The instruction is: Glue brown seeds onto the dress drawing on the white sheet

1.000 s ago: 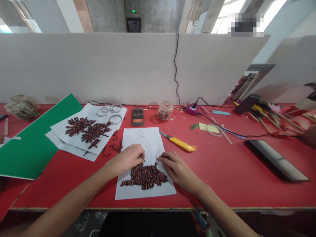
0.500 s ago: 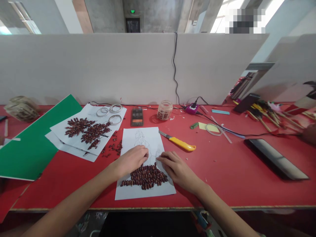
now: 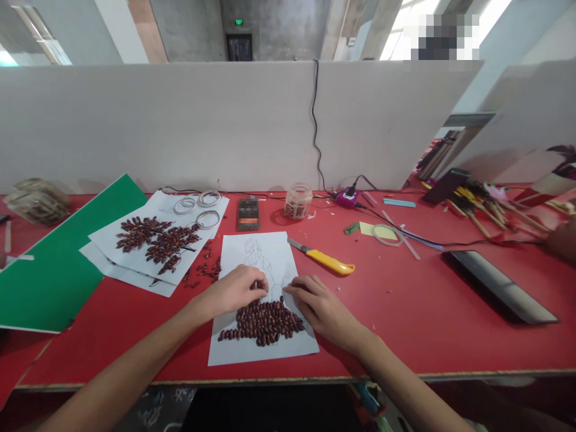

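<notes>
A white sheet with a line drawing of a figure [image 3: 256, 249] lies in front of me. Dark red-brown seeds [image 3: 265, 321] are set in close rows over its lower part. My left hand [image 3: 243, 289] is over the sheet's left side, fingers curled towards the thumb just above the top row; anything between the fingertips is too small to make out. On the right side rests my right hand [image 3: 311, 303], its fingers stretched towards the drawing and their tips by the upper end of the seed rows. No held thing shows in it.
Left of the sheet lie loose seeds [image 3: 209, 267] and papers bearing a seed-covered plant design [image 3: 173, 243]. A yellow utility knife [image 3: 330, 262], a glass jar [image 3: 297, 203], a phone [image 3: 248, 215] and a dark tablet-like slab [image 3: 499, 285] are on the red table.
The fingertips of my left hand have shifted slightly and curled downward, showing a small gap by the thumb. My right hand stays nearly still. The whole view has moved a little.
</notes>
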`<state>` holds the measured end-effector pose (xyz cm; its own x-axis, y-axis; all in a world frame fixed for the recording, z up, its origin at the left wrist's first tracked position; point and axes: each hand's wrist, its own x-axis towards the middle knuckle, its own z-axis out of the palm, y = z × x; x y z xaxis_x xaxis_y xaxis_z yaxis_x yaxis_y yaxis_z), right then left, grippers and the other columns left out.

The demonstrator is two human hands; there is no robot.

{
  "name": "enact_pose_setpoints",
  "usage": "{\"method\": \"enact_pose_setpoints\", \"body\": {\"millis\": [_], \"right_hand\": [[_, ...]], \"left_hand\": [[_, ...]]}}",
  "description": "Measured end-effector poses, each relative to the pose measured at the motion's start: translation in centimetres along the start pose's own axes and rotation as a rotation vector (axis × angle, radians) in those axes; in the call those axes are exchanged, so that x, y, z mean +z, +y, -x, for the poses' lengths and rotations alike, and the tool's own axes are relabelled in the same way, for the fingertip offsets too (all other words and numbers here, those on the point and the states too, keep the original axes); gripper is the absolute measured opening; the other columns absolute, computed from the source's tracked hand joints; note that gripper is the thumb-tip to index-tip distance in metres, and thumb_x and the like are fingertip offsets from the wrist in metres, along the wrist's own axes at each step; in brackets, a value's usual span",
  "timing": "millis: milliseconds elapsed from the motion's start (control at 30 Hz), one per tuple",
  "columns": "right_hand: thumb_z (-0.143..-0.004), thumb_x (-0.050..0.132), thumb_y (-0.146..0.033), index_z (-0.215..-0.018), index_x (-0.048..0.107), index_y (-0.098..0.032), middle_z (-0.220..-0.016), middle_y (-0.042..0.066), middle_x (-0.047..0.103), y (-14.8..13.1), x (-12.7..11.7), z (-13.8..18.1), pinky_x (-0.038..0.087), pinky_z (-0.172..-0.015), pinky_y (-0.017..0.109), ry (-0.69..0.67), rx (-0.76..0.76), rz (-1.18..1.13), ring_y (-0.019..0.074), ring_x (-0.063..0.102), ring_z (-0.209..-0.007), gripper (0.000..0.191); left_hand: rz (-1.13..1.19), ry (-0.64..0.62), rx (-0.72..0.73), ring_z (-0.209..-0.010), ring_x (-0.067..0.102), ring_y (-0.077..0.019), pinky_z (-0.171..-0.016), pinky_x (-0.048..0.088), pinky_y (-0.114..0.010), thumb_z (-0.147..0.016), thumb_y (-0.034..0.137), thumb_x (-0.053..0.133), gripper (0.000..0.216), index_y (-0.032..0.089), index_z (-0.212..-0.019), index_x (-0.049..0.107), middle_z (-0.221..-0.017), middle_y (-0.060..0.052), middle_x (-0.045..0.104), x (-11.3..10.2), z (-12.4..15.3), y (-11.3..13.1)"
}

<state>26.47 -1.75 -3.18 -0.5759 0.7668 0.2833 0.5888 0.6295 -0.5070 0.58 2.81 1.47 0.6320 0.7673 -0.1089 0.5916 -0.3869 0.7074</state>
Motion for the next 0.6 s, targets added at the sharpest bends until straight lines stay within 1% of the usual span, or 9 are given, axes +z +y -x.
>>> {"method": "enact_pose_setpoints", "body": {"millis": [133,200,400,533,600], "right_hand": [[-0.105,0.042,-0.016,-0.132,0.065,-0.024,-0.119,0.012,0.063,0.1,0.1,0.0,0.057,-0.093,0.048,0.001,0.003,-0.003,0.0266,0.059,-0.108,0.036],[-0.106,0.042,-0.017,-0.132,0.065,-0.023,-0.119,0.012,0.063,0.1,0.1,0.0,0.056,-0.094,0.047,-0.004,0.003,-0.005,0.0267,0.059,-0.109,0.035],[-0.105,0.041,-0.016,-0.131,0.065,-0.023,-0.118,0.012,0.063,-0.1,-0.1,-0.1,0.057,-0.094,0.048,-0.003,0.001,-0.002,0.0267,0.059,-0.108,0.036],[-0.106,0.042,-0.016,-0.131,0.065,-0.024,-0.119,0.012,0.062,-0.1,-0.1,0.0,0.056,-0.093,0.048,0.001,-0.004,-0.005,0.0268,0.059,-0.108,0.035],[-0.106,0.041,-0.016,-0.131,0.065,-0.023,-0.119,0.013,0.062,0.0,0.0,0.0,0.056,-0.093,0.048,-0.002,-0.006,-0.006,0.0268,0.059,-0.108,0.035]], "left_hand": [[0.036,-0.139,0.012,-0.076,0.064,-0.0166,-0.071,0.045,-0.026,-0.084,0.019,0.062,0.015,0.019,-0.083,0.077,-0.082,-0.002,0.076,-1.0,-0.1,-0.3],[0.030,-0.184,-0.004,-0.075,0.064,-0.0163,-0.069,0.044,-0.025,-0.082,0.019,0.062,0.016,0.018,-0.083,0.079,-0.083,-0.002,0.076,-1.2,-0.4,-0.5],[0.006,-0.210,-0.072,-0.082,0.066,-0.0190,-0.071,0.046,-0.026,-0.080,0.019,0.064,0.017,0.018,-0.083,0.080,-0.087,-0.004,0.076,-1.0,-1.2,-0.7],[-0.013,-0.215,-0.071,-0.084,0.066,-0.0198,-0.073,0.046,-0.027,-0.080,0.020,0.065,0.015,0.019,-0.083,0.080,-0.088,-0.004,0.074,-1.0,-1.3,-0.7],[-0.042,-0.189,-0.056,-0.086,0.065,-0.0197,-0.074,0.045,-0.027,-0.080,0.019,0.066,0.014,0.020,-0.083,0.080,-0.089,-0.004,0.073,-0.9,-1.2,-0.6]]}}
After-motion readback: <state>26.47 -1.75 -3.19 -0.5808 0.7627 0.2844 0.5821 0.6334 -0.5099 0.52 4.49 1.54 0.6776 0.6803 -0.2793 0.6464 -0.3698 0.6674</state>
